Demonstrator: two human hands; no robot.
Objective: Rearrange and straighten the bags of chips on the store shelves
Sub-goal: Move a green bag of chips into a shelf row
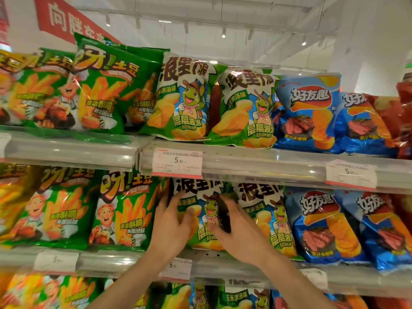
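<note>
Middle shelf [223,262]: green fry bags [124,210] touching the gripped turtle bag [200,219].

Clear plastic shelves [267,161] run across the view in several tiers, with white price tags [177,162] clipped on their front edges. Above them is a white ceiling [245,23] with small spot lights [223,36]. A red banner [64,18] with white characters hangs on the white wall at upper left.

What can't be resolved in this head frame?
- Turtle bag, head view: sides covered by left hand and right hand.
- Dark item under right grip: identity unclear.
- Price tag: small print too small.
- Red bags: cut by right edge.
</note>
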